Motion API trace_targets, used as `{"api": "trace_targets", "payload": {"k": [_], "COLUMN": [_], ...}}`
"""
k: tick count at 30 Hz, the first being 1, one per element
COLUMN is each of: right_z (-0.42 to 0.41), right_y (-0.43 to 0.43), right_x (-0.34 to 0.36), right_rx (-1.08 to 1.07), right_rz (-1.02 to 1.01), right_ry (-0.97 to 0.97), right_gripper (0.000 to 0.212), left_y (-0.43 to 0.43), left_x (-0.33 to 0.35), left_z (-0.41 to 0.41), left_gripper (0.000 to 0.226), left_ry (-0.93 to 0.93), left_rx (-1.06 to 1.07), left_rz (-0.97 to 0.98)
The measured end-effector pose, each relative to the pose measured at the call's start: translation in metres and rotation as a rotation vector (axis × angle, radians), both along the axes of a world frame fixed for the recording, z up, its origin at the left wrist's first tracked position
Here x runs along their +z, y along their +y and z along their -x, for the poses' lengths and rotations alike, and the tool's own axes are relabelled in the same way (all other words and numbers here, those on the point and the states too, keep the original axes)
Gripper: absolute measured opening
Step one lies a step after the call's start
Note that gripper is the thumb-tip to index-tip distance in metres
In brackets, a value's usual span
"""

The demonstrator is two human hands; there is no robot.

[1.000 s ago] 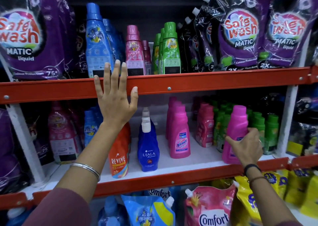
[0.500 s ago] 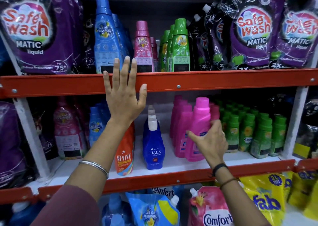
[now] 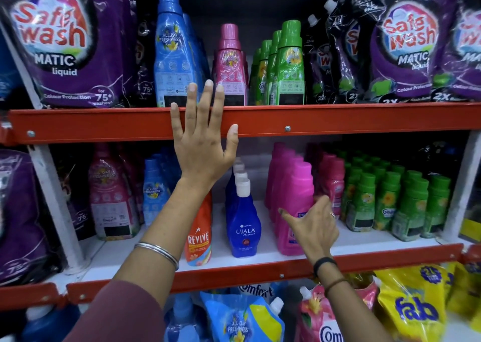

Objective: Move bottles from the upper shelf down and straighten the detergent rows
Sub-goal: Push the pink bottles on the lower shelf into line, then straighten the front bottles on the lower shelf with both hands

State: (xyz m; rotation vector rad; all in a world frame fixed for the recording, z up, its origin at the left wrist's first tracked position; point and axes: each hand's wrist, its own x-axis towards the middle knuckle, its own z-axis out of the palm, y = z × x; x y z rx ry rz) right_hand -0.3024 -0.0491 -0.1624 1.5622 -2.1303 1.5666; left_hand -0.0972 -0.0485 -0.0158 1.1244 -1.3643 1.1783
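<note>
My left hand (image 3: 201, 146) lies flat and open against the red front edge of the upper shelf (image 3: 338, 119), its fingertips reaching up in front of a tall blue bottle (image 3: 170, 55) and a pink bottle (image 3: 230, 63). Green bottles (image 3: 290, 63) stand to their right. On the lower shelf (image 3: 364, 240), my right hand (image 3: 312, 229) wraps the front pink bottle (image 3: 296, 193) of a pink row, fingers on its right side and thumb across its front.
Purple Safe Wash pouches (image 3: 65, 42) fill both ends of the upper shelf. The lower shelf holds a Revive bottle (image 3: 199, 237), blue Ujala bottles (image 3: 243, 224) and rows of green bottles (image 3: 390, 203). Yellow fab pouches (image 3: 416, 307) and Comfort pouches sit below.
My right hand has carried the pink bottle leftward from beside the green bottles to the front of the pink row. My left hand stays on the upper shelf edge.
</note>
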Motion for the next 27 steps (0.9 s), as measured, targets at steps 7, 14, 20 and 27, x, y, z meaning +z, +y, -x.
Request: {"api": "trace_targets", "payload": {"k": [7, 14, 20, 27], "right_z": [0.004, 0.037, 0.055, 0.057], "right_y": [0.007, 0.024, 0.034, 0.034], "right_x": [0.003, -0.008, -0.016, -0.026], "right_rx": [0.031, 0.382, 0.56, 0.736], "right_rz": [-0.066, 0.129, 0.102, -0.038], "right_ry": [0.082, -0.417, -0.606, -0.707], "right_gripper": [0.087, 0.067, 0.044, 0.067], "left_y": [0.006, 0.037, 0.052, 0.052], "left_x": [0.0, -0.042, -0.117, -0.18], "left_z": [0.003, 0.042, 0.095, 0.14], "left_gripper": [0.06, 0.051, 0.049, 0.041], "left_ry": [0.029, -0.007, 0.219, 0.792], "left_rx": [-0.05, -0.612, -0.933, -1.069], "left_rz": [-0.06, -0.191, -0.434, -0.817]}}
